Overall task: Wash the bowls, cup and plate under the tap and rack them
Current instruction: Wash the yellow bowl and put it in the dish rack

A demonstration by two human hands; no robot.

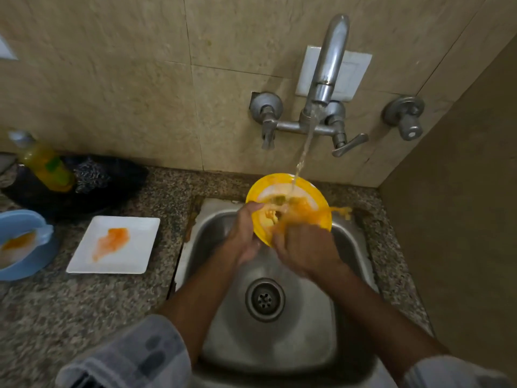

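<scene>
A yellow bowl (310,191) with orange residue inside is held tilted over the steel sink (279,340), under the running stream from the tap (330,63). My left hand (244,233) grips the bowl's left rim, thumb over the edge. My right hand (305,245) is at the bowl's front, its fingers blurred inside the bowl. A white square plate (134,253) smeared with orange lies on the counter left of the sink. A light blue bowl (36,256) with orange residue sits at the far left edge.
A yellow dish-soap bottle (44,166) and a steel scrubber (92,175) rest in a dark tray at the back left. Two tap handles (267,119) and a separate wall valve (405,116) stick out of the tiled wall. A brown wall closes the right side.
</scene>
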